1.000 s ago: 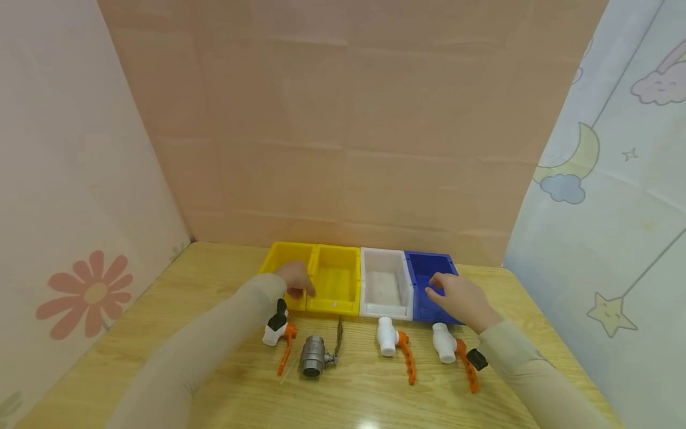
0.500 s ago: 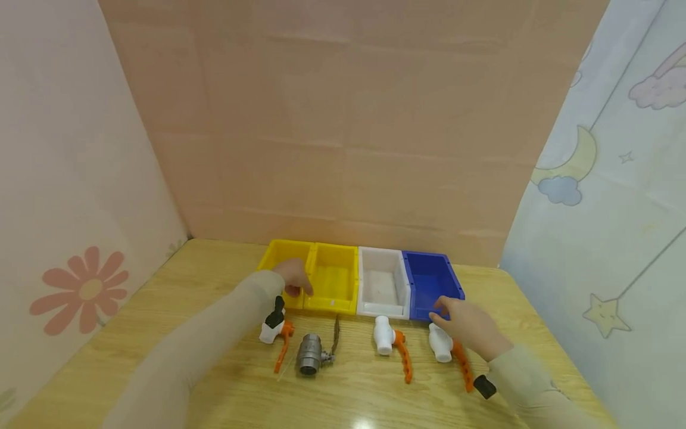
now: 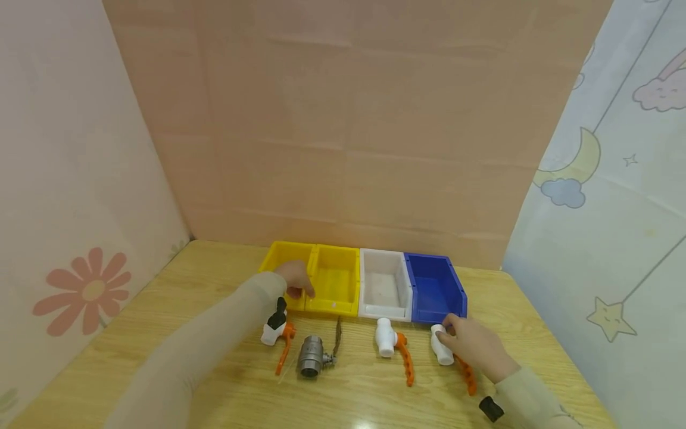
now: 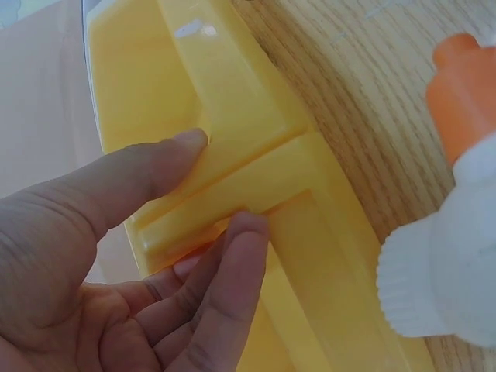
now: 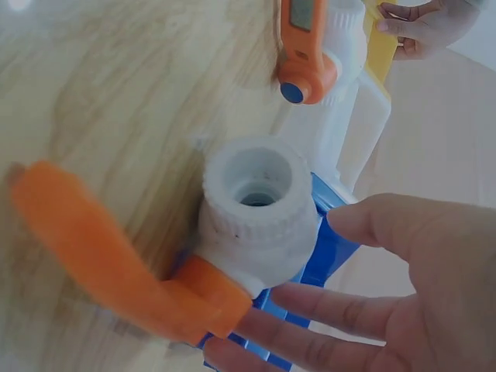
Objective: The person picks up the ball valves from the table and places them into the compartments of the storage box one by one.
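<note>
In the head view my right hand (image 3: 477,345) is at the rightmost white plastic ball valve (image 3: 442,345), which has an orange lever handle. The right wrist view shows that valve (image 5: 260,225) with its round socket facing the camera. My thumb (image 5: 360,221) is beside the white body, and my spread fingers (image 5: 333,310) reach past its other side, close to the orange handle (image 5: 93,248). My left hand (image 3: 296,279) is at the two yellow bins (image 3: 336,274). Its thumb (image 4: 167,163) and loosely bent fingers (image 4: 240,263) lie either side of their dividing wall (image 4: 232,186).
A white bin (image 3: 383,283) and a blue bin (image 3: 433,286) continue the row. In front lie another white ball valve (image 3: 384,338), a grey metal ball valve (image 3: 311,356), and a white valve with an orange handle (image 3: 286,348) by the left sleeve. Walls enclose the wooden table (image 3: 225,387).
My right hand has moved from over the blue bin toward me and down to the rightmost white ball valve. My left hand has stayed at the yellow bins.
</note>
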The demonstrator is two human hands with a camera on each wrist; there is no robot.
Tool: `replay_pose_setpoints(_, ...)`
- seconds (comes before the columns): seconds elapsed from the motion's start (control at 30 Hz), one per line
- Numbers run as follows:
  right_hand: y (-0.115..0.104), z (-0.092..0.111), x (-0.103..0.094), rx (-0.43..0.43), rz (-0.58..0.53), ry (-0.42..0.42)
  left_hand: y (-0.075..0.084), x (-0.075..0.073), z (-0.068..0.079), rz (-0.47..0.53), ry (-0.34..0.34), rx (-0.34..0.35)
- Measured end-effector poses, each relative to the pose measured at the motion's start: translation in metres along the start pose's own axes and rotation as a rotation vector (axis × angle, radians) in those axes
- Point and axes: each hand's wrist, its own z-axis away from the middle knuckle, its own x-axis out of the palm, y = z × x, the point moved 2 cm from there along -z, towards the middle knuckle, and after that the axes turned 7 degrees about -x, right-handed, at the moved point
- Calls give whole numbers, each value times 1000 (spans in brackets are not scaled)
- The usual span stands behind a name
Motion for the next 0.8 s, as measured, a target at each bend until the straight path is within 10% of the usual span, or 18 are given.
replay_pose_setpoints(0.8, 1, 1, 17, 76, 89, -37, -1, 1, -2, -13, -7, 21)
